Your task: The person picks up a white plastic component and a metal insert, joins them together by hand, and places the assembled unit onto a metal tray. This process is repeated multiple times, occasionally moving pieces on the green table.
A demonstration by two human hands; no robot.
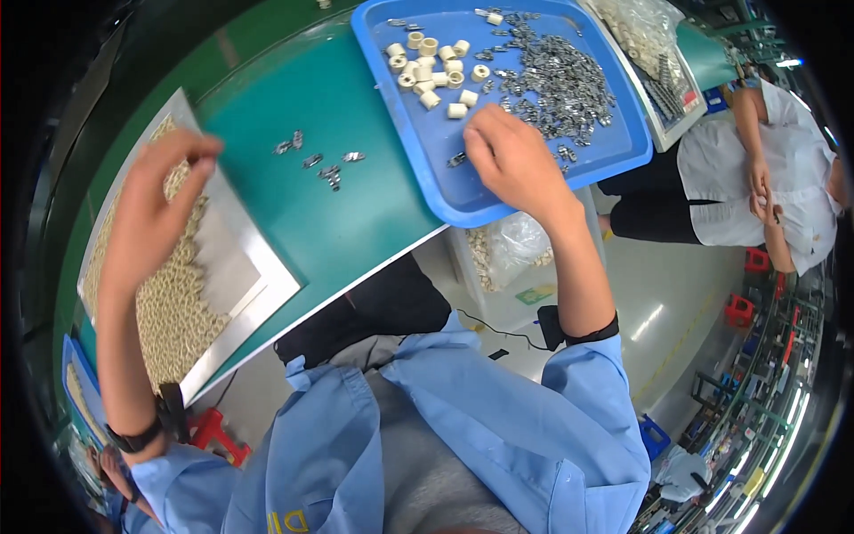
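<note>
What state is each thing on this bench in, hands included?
Blue tray, partly filled.
Cream cylinders, loosely clustered inside it.
Small metal parts, heaped there, some strewn on the green tabletop.
Metal-framed tray, partly covered with small cream pieces.
Left hand, raised, blurred; grip unclear.
Right hand, curled; grip unclear.

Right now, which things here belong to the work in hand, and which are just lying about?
Seemingly in use:
blue tray, metal parts and cream cylinders, at the right hand
pale pieces in the framed tray, by the left hand

Seemingly just around:
red stools
clear bag
</note>
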